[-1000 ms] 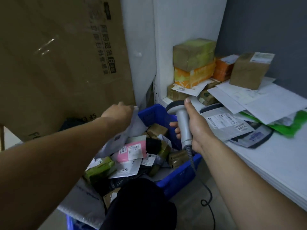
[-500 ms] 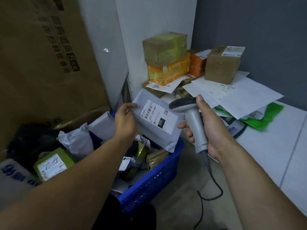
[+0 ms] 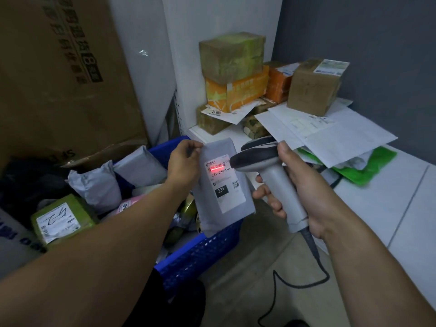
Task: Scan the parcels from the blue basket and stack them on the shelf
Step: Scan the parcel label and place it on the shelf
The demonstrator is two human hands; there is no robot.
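My left hand [image 3: 183, 165] pinches the top left corner of a grey flat parcel [image 3: 210, 208], which hangs upright above the blue basket [image 3: 200, 253]. Its white label faces me, and a red scan line glows across the barcode. My right hand [image 3: 297, 185] grips a grey handheld scanner [image 3: 266, 166], its head pointing left at the label from close by. The basket holds several parcels: grey bags, a green box, a pink packet. On the white shelf [image 3: 382, 204] stand stacked brown and orange boxes [image 3: 233, 74] with white envelopes beside them.
A large cardboard box [image 3: 59, 74] leans against the wall behind the basket. A brown box [image 3: 313, 86] sits on the envelopes [image 3: 330, 131], with a green bag [image 3: 368, 166] beneath them. The scanner's black cable [image 3: 295, 284] loops down to the floor.
My left hand lifted the grey parcel out of the basket and turned it upright. The scanner swung in close to the label, and its red line now lights the barcode.
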